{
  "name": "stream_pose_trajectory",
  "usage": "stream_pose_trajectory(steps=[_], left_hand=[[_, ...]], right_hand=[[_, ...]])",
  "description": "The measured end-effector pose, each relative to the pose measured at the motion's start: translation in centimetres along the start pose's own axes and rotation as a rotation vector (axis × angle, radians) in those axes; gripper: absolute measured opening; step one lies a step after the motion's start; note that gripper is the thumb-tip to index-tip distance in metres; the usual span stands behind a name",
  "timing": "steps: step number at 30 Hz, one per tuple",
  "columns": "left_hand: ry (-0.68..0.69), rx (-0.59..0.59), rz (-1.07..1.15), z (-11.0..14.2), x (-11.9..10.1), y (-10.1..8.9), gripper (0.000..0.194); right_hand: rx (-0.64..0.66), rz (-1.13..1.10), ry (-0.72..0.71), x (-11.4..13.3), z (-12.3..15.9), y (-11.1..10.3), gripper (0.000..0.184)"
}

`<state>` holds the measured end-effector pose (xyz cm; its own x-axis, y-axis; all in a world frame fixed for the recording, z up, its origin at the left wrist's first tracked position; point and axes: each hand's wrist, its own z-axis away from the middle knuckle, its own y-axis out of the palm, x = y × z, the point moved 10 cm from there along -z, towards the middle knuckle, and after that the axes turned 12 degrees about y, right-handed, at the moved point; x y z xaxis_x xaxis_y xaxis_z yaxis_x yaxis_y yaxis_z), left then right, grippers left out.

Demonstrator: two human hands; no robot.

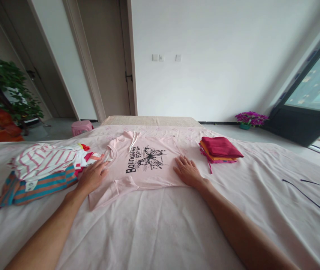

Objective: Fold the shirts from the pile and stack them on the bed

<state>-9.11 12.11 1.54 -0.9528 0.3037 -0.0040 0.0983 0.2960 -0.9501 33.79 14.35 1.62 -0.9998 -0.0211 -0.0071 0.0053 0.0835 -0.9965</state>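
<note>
A pink hoodie-style shirt [165, 172] with a black butterfly print and the words "Boundless energy" lies spread flat, its neck toward the left and white drawstrings near the top. My left hand [93, 175] rests at its neck end, fingers stretched out. My right hand [187, 170] lies flat with spread fingers on the hem end. Neither hand grips anything. Just right of my right hand sits a stack of folded clothes [220, 147], dark red on top with orange and pink beneath.
A loose heap of striped clothes [47, 161] lies left of my left hand. Eyeglasses [308, 198] rest at the right on the pale pink sheet [154, 228]. Beyond the sheet stand a pink stool [81, 127] and a pot of purple flowers [250, 119].
</note>
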Motion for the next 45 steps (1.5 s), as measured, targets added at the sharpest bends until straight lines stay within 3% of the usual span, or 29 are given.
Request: stream_pose_trajectory(steps=[45], left_hand=[[-0.009,0.013,-0.014,-0.18,0.28,0.27,0.048]], right_hand=[[-0.018,0.011,-0.001,0.11,0.05,-0.13,0.061]])
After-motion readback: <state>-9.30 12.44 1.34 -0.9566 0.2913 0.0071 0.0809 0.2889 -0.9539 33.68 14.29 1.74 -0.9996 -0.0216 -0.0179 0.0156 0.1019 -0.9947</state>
